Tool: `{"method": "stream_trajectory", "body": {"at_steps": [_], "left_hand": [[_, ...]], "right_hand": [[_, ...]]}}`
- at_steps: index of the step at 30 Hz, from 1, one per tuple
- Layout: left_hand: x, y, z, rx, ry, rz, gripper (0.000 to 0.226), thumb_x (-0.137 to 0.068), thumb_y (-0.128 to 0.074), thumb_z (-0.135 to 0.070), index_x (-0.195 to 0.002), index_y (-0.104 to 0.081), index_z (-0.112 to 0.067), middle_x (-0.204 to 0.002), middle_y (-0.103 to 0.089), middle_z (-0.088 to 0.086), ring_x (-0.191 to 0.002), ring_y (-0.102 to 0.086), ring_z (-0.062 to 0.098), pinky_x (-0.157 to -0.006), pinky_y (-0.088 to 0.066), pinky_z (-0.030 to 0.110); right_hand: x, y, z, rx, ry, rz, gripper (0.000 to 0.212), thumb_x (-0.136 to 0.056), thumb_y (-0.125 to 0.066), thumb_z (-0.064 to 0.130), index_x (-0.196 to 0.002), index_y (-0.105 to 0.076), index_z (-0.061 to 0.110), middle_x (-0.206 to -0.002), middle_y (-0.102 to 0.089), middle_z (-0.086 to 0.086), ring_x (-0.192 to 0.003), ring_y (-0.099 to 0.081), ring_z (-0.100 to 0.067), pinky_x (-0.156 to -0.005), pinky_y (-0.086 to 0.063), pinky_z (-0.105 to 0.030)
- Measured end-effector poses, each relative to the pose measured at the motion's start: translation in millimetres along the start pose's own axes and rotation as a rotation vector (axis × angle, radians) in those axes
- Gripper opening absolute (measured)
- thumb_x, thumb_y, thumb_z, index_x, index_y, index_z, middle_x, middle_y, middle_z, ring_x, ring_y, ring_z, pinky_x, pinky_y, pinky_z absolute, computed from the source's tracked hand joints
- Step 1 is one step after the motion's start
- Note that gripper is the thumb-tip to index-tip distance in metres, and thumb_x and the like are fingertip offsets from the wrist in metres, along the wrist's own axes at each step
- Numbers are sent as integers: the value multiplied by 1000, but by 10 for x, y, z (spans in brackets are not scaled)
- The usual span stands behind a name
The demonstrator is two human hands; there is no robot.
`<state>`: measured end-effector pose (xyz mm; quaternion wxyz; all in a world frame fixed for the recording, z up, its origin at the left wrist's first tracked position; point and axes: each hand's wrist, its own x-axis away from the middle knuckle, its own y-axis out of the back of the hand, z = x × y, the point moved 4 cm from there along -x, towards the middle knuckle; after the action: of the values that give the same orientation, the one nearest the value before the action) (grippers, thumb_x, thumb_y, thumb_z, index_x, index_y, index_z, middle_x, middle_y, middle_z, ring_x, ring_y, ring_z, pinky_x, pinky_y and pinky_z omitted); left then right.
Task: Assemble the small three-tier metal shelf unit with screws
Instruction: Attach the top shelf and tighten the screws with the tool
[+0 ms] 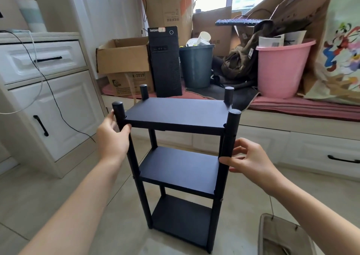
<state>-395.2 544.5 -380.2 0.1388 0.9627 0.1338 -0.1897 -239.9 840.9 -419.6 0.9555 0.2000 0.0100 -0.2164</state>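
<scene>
Upright on the floor tiles:
Shelf unit: black shelf unit (180,169) stands with three tiers fitted between four posts.
Left hand: left hand (112,136) curls its grip round the near-left post just under the top tier.
Right hand: right hand (251,159), fingers loosely bent, thumb tip touching the near-right post; holds nothing.
Behind: pink bucket (280,69) and computer tower (165,62) on the window seat.

Home room — cabinet drawers (41,60), boxes (124,58)

We get one head-worn view only, looking forward and down. It sits close over the shelf unit (181,157), window seat (292,106) behind.
</scene>
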Motion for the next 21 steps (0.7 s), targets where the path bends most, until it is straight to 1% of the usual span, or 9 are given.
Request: {"method": "stream_trajectory", "body": {"at_steps": [1,3,5,7,10,12,16,20,21], "left_hand": [[44,-17,-74,-81,-72,-41,61,-92,-67,-5,-149,-45,-10,-137,-50,-9,-130,-49,9,-97,-31,1],[162,-77,-238,-191,-221,-72,70,-92,-65,-2,-155,-34,-10,-157,-37,3,-148,-30,18,-115,-17,14],[330,-192,-402,-263,-407,-34,74,-90,-64,3,-155,-33,-12,-163,-28,5,-154,-16,21,-123,-6,26],[550,-373,-553,-328,-602,76,76,-85,-66,6,-153,-38,-13,-163,-30,4,-155,-13,22,-125,1,36],[862,-679,-710,-390,-825,241,76,-80,-74,5,-149,-45,-9,-156,-42,8,-152,-23,28,-125,-9,53],[988,-841,-780,-441,-917,275,75,-79,-80,-2,-146,-48,-8,-153,-48,10,-149,-30,32,-121,-16,59],[1084,-1050,-876,-545,-1004,254,72,-76,-85,-12,-142,-55,-6,-146,-55,11,-142,-43,34,-117,-26,61],[1056,-1188,-879,-579,-1029,216,57,-80,-83,-16,-132,-64,-6,-137,-63,11,-134,-53,35,-114,-32,63],[1051,-1212,-877,-581,-1042,201,51,-81,-83,-15,-128,-67,-6,-133,-66,10,-130,-57,35,-113,-35,62]], "right_hand": [[5,-2,9,4,2,0,27,-76,-83,14,-95,-64,10,-91,-69,-11,-75,-73,-23,-74,-61,-46],[12,-5,28,16,7,-6,27,-76,-83,14,-94,-63,9,-91,-68,-10,-75,-73,-23,-75,-61,-47],[13,-4,42,36,16,-12,27,-76,-84,14,-93,-63,11,-91,-69,-9,-75,-73,-22,-77,-60,-47],[17,-9,43,54,28,-10,27,-76,-84,15,-93,-63,12,-91,-69,-6,-76,-73,-20,-80,-59,-47],[18,-21,25,47,45,-12,22,-79,-81,17,-94,-65,14,-91,-71,-3,-78,-73,-17,-82,-58,-46],[33,-31,12,43,63,-24,18,-83,-78,20,-96,-67,15,-92,-72,-1,-80,-73,-16,-82,-58,-45],[96,-46,5,65,112,-28,15,-91,-70,22,-104,-65,17,-95,-70,6,-80,-71,-10,-79,-60,-39],[189,-99,-15,81,179,-17,14,-94,-64,16,-108,-61,21,-91,-66,13,-78,-67,-1,-71,-56,-19],[210,-104,-19,95,195,-22,15,-95,-64,16,-109,-60,21,-92,-66,13,-79,-66,-2,-71,-55,-18]]}}
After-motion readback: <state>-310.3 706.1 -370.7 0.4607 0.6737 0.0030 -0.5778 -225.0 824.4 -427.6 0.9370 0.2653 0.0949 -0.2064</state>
